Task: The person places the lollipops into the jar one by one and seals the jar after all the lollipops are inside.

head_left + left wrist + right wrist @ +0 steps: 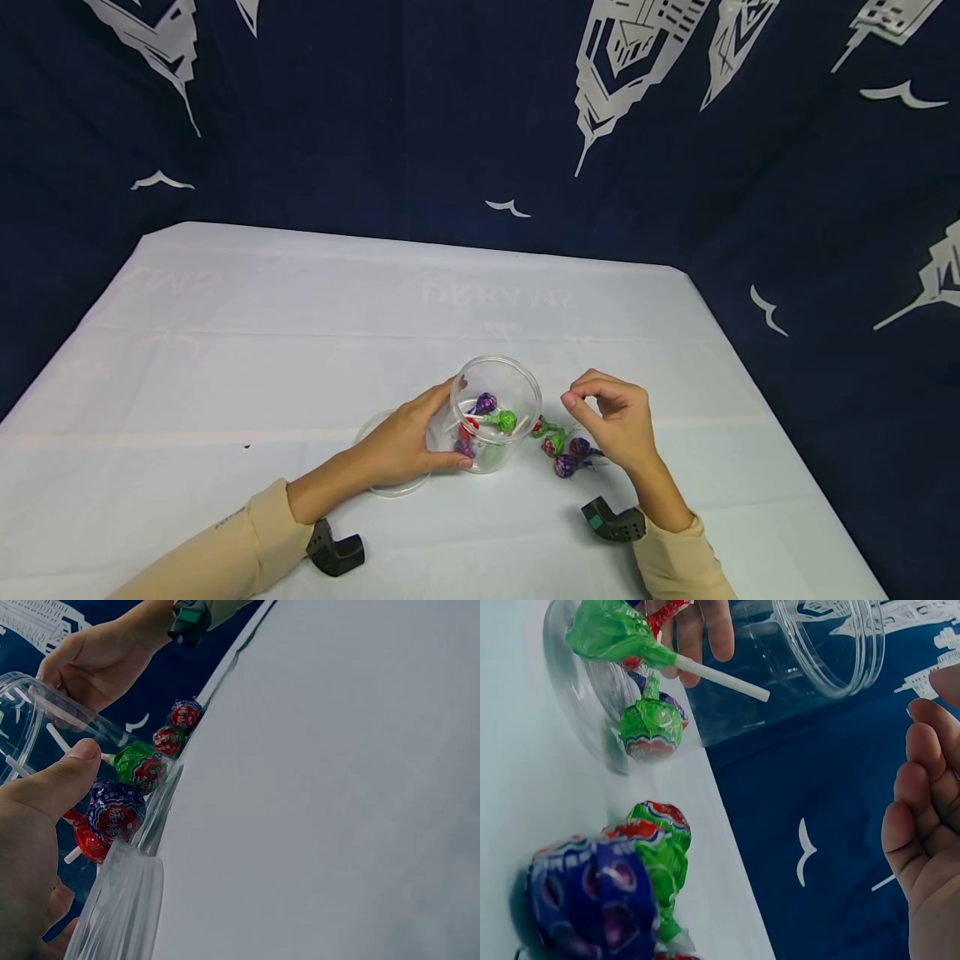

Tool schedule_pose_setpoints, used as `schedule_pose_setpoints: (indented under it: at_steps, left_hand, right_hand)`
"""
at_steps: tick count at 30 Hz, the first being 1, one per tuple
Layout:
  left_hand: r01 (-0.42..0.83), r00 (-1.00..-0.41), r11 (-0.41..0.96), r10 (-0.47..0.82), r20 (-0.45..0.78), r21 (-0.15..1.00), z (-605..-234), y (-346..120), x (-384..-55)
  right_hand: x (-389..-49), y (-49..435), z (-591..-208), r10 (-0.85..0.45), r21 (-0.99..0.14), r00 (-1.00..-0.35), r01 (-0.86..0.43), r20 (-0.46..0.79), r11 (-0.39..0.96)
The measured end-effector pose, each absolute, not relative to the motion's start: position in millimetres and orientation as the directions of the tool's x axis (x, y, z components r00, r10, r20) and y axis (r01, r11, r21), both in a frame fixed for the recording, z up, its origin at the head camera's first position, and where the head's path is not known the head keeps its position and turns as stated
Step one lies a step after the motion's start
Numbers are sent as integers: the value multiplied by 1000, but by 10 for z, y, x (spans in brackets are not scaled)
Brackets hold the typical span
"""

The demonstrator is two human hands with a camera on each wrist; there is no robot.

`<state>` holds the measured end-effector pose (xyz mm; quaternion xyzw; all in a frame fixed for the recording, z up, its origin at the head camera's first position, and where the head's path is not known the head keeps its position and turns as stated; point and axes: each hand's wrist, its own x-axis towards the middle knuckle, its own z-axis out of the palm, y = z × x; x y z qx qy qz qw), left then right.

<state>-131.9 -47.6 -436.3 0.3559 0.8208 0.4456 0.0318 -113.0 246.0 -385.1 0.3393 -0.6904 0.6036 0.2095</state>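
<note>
My left hand point(405, 442) grips a clear plastic jar point(483, 458) from its left side, thumb in front. Inside are several lollipops in wrappers, among them a purple lollipop point(486, 403), a green lollipop point(507, 421) and a red lollipop point(91, 841); white sticks show through the wall. To the right of the jar, my right hand point(618, 417) hovers with loosely bent fingers and nothing between thumb and fingertips. Just left of that hand, more lollipops lie on the table, including a green lollipop point(553, 443) and a purple lollipop point(566, 465).
A round clear lid point(397, 489) lies on the white-covered table point(247, 375), partly hidden beneath my left hand. Behind the table's far edge hangs a dark blue cloth point(360, 125) with white building and bird prints. Each wrist wears a black device.
</note>
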Motion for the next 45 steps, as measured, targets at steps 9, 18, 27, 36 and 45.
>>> schedule_pose_setpoints:
  at_steps: [9,18,27,36,45]
  left_hand:
    - [557,-745,355,613,262,751,-4352,-474,-1317]
    - [551,-747,344,609,266,761,-4364,-471,-1317]
    - [559,-745,350,609,271,752,-4370,-467,-1323]
    - [550,-751,355,606,262,756,-4353,-462,-1319]
    - [547,-751,353,607,259,759,-4358,-459,-1312]
  right_hand:
    - [-1070,2628,-3922,-219,-753,-754,-649,620,105]
    - [-1062,2739,-3962,-226,-786,-794,-601,564,148]
    - [-1074,2837,-3963,-253,-811,-832,-545,493,212]
    - [-1139,2975,-4034,-330,-800,-796,-578,508,163]
    - [-1207,3152,-4192,-382,-805,-822,-534,423,258]
